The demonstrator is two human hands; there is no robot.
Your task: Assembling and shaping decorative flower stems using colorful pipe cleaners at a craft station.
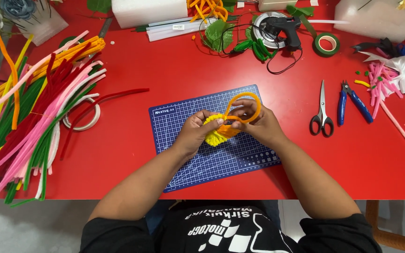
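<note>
The red worktop [258, 178] filled the view, seen from above. From eight to eleven o'clock lay a large heap of pipe cleaners [33, 117] in green, pink, red, white and yellow, with a roll of white tape [81, 122] just beside its inner edge. At centre sat a blue cutting mat [188, 164] with a printed grid.

Over the mat, both hands worked together. The left hand [195, 133] was closed on a small yellow pipe-cleaner form [215, 136], which rested near the mat's middle. The right hand [258, 124] pinched an orange pipe cleaner [244, 100] that rose in a loop toward twelve o'clock, its lower ends meeting the yellow form between the fingertips.

Judged from this arrangement, the step in hand was joining or winding the orange strand onto the yellow form; the next move would call for a firm pinch at the crossing and steady tension on the loop, lest the wire spring back.

At three o'clock lay scissors [322, 115] and blue-handled pliers [352, 103], near each other but apart, with pink cut pieces [383, 84] beyond. At one o'clock stood a black glue gun [284, 28] and a roll of green tape [326, 44].
</note>
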